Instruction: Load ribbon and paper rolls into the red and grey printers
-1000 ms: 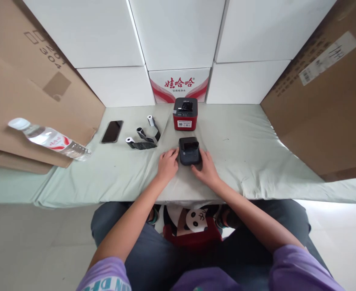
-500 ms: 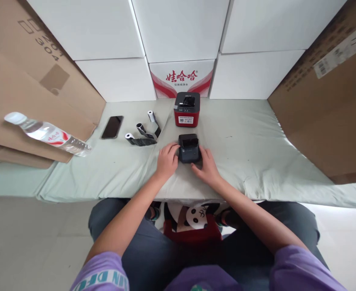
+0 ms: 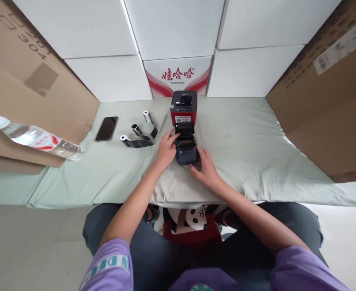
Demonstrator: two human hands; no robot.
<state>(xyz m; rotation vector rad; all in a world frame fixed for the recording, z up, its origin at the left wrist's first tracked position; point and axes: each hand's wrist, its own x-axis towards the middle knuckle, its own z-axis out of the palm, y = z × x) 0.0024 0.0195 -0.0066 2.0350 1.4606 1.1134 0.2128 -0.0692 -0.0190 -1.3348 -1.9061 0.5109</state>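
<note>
A small black receipt printer [image 3: 186,151] stands on the cloth-covered table with its lid [image 3: 185,128] swung up and back, so the paper bay shows. My left hand [image 3: 167,148] is at its left side, the fingertips against the lid and hinge area and the thumb by the body. Gripping the right side is my right hand [image 3: 206,167], its thumb at the front lower edge. Right behind the raised lid sits a larger red and black printer [image 3: 184,106]. To the left lie several small paper rolls [image 3: 135,130] with dark unrolled strips.
A phone [image 3: 106,128] lies left of the rolls. A water bottle [image 3: 35,137] is at the far left, before a brown carton [image 3: 41,85]. White boxes [image 3: 178,30] are stacked along the back. Another brown carton [image 3: 332,109] stands at the right. The table's front edge runs just above my knees.
The small printer's lid has gone from closed to swung open toward the back. My left fingers have moved forward onto the lid area, while the right hand stays at the printer's side.
</note>
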